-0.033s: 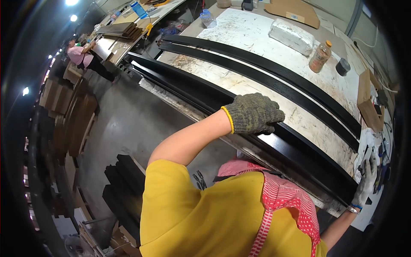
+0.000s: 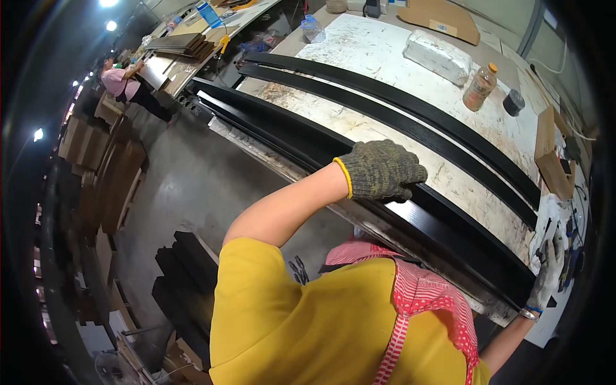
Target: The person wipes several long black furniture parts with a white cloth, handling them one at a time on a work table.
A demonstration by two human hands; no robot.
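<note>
Black moulding (image 2: 398,212), long and glossy, is seen lying along the near edge of a paint-stained workbench (image 2: 385,51), its top pressed under the curled, closed-together fingers of the gloved left hand (image 2: 383,171). Its far end is gripped by the gloved right hand (image 2: 548,269), fingers wrapped around it.
</note>
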